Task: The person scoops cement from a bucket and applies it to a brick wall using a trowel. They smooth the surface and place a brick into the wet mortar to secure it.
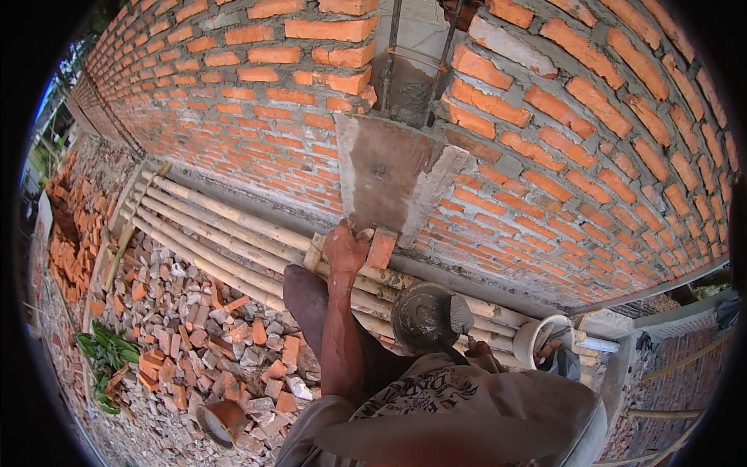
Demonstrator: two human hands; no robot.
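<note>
My left hand (347, 247) reaches forward to the foot of the brick wall, its fingers curled closed. An orange brick (381, 247) sticks out at its right side, against the fingers, and I take it as held. Low at the right, my right hand (482, 352) is partly hidden by my shirt. It closes round the handle end of a trowel (461, 315), whose grey, mortar-covered blade lies over the rim of a dark bucket (416, 315) of wet mortar. Above my left hand stands a flat form panel (385, 167), damp brown in the middle, covering the column gap.
Bamboo poles (226, 222) run along the wall's foot under me. A white bucket (537, 338) stands at the right. Broken bricks (233, 335) and an orange bowl (220, 423) lie below left. Steel rods (391, 54) rise in the gap, where another person partly shows.
</note>
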